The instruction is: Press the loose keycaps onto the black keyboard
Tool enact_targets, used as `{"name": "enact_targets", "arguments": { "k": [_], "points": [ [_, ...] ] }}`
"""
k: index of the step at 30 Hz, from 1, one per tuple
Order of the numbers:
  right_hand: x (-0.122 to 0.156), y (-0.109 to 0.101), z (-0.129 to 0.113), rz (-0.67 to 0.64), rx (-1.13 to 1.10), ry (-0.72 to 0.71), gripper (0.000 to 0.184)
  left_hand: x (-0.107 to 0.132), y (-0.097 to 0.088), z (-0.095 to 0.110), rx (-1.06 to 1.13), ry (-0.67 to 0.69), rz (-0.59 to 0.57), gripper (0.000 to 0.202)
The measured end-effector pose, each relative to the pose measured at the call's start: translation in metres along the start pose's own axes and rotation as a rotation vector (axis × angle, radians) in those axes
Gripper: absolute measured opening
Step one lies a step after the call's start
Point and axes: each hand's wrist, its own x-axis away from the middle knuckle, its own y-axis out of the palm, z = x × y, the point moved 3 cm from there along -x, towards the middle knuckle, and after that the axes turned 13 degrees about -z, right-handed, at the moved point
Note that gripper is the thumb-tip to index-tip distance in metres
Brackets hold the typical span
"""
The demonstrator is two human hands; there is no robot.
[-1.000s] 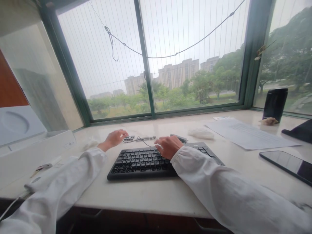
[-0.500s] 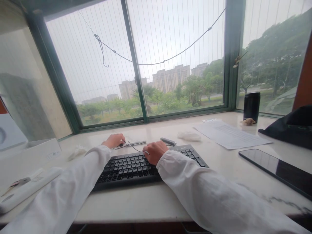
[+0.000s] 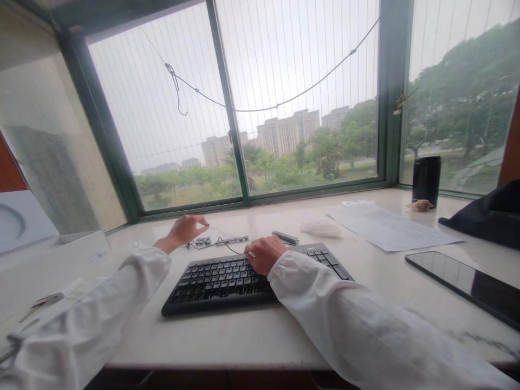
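Keyboard [image 3: 215, 280] lying on counter [image 3: 203, 341]. Left hand [image 3: 182, 231] hovering behind keyboard's left end, fingers pinching tiny dark bit [image 3: 207, 225], too small to name. Right hand [image 3: 266, 254] hiding part of keyboard; cannot tell if fingers are gripping.

A dark phone [image 3: 463, 280] lies near a printed sheet [image 3: 392, 227]; a black cylinder [image 3: 426, 179] stands beside the green-framed window [image 3: 237, 146].
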Motion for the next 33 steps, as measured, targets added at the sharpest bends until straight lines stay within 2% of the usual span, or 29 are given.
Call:
{"name": "enact_targets", "arguments": {
  "k": [3, 5, 9, 13, 17, 26, 29, 31, 33],
  "points": [
    [0.002, -0.002, 0.000, 0.009, -0.002, 0.001, 0.033, 0.020, -0.008, 0.007, 0.040, 0.054, 0.036, 0.028],
    [0.003, -0.003, -0.001, 0.012, -0.004, 0.002, 0.032, 0.032, -0.010, 0.017, 0.141, 0.146, 0.088, 0.029],
    [0.005, -0.005, -0.004, 0.010, -0.002, 0.011, 0.033, 0.049, -0.001, 0.037, 0.408, 0.269, 0.175, 0.030],
    [0.005, -0.005, -0.009, 0.016, 0.009, 0.020, 0.032, 0.059, 0.008, 0.052, 0.545, 0.361, 0.152, 0.031],
    [0.004, -0.004, -0.016, 0.035, 0.026, 0.005, 0.032, 0.068, 0.004, 0.060, 0.582, 0.441, 0.155, 0.034],
    [0.005, -0.001, -0.032, 0.073, -0.024, -0.038, 0.031, 0.078, -0.001, 0.061, 0.641, 0.549, 0.102, 0.044],
    [0.005, 0.000, -0.035, 0.078, -0.027, -0.062, 0.030, 0.081, -0.009, 0.060, 0.698, 0.597, -0.012, 0.039],
    [0.006, 0.001, -0.037, 0.086, -0.029, -0.093, 0.031, 0.084, -0.012, 0.061, 0.742, 0.668, -0.201, 0.035],
    [0.006, 0.001, -0.039, 0.095, -0.032, -0.126, 0.031, 0.088, -0.013, 0.061, 0.772, 0.735, -0.437, 0.033]
  ]
}}
